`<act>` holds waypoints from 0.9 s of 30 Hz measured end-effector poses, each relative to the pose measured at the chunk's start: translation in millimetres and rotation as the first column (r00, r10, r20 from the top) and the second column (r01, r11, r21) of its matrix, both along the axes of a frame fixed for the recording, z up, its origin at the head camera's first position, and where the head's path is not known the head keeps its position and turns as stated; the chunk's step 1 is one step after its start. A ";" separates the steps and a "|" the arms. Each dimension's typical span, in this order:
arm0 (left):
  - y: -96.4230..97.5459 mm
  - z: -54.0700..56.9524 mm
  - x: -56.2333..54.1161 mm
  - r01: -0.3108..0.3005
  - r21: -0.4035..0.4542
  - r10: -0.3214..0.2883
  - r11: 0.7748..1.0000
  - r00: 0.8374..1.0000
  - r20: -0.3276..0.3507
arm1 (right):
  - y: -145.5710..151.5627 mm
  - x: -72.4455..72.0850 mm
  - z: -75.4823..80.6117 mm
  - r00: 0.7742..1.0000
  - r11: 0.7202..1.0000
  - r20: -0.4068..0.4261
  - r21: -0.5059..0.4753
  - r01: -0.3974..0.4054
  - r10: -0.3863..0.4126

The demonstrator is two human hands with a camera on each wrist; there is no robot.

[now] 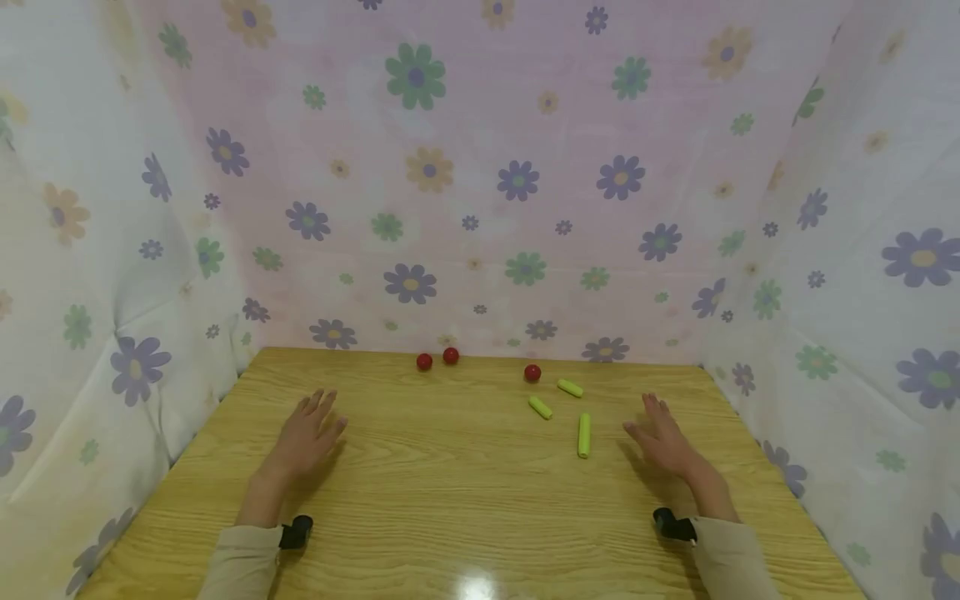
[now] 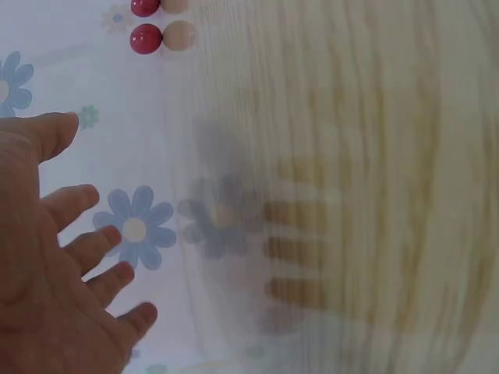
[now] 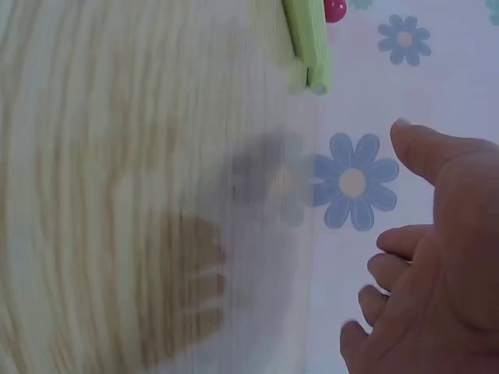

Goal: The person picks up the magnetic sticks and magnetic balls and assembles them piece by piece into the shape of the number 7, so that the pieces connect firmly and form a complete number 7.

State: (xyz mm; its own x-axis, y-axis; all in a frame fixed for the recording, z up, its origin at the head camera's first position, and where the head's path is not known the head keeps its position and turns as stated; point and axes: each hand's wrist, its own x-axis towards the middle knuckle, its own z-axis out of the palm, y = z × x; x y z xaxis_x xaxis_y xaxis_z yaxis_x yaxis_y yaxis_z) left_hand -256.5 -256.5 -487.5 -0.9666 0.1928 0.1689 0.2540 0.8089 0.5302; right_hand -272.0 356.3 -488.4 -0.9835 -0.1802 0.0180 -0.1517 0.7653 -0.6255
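My left hand [image 1: 303, 437] is held over the left part of the wooden table, fingers spread, with nothing in it. On the right side my right hand [image 1: 666, 440] is likewise spread and holds nothing. Nearest to it lies a long light-green stick [image 1: 584, 436]. Two shorter green sticks, one [image 1: 540, 407] to the left and one [image 1: 570, 388] farther back, lie close by. A red ball [image 1: 532, 372] sits behind them. Two more red balls, one [image 1: 424, 362] beside the other [image 1: 451, 356], rest near the back edge. In the left wrist view a red ball [image 2: 146, 39] shows beyond the thumb.
The wooden table [image 1: 420, 500] ends at a flowered cloth [image 1: 480, 208] hanging behind it and along both sides. A black wrist camera [image 1: 297, 532] is strapped at the left sleeve, and another black camera [image 1: 673, 525] at the right sleeve.
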 end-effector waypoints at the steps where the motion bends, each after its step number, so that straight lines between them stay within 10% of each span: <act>1: 0.5 -0.3 -0.2 0.017 0.046 -0.017 0.999 1.000 -0.005 | -2.4 0.0 0.6 1.000 0.999 0.008 -0.041 -0.011 0.011; 12: 6.6 -6.2 -9.6 -0.010 0.397 0.010 0.918 1.000 0.002 | -25.6 -6.8 -0.3 0.992 0.938 -0.128 -0.341 -0.060 0.017; 27: 23.2 -13.2 -18.8 -0.105 0.561 0.066 0.821 0.994 0.090 | -62.7 -16.8 -3.5 0.991 0.821 -0.043 -0.556 -0.128 0.126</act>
State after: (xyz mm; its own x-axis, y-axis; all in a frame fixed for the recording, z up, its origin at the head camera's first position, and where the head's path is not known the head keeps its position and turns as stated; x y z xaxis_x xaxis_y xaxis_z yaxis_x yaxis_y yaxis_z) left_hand -275.4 -233.2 -500.7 -0.9871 -0.0010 0.1601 0.1477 0.3808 0.9128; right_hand -288.8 293.6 -491.9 -0.9523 -0.2616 0.1574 -0.2269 0.2616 -0.9381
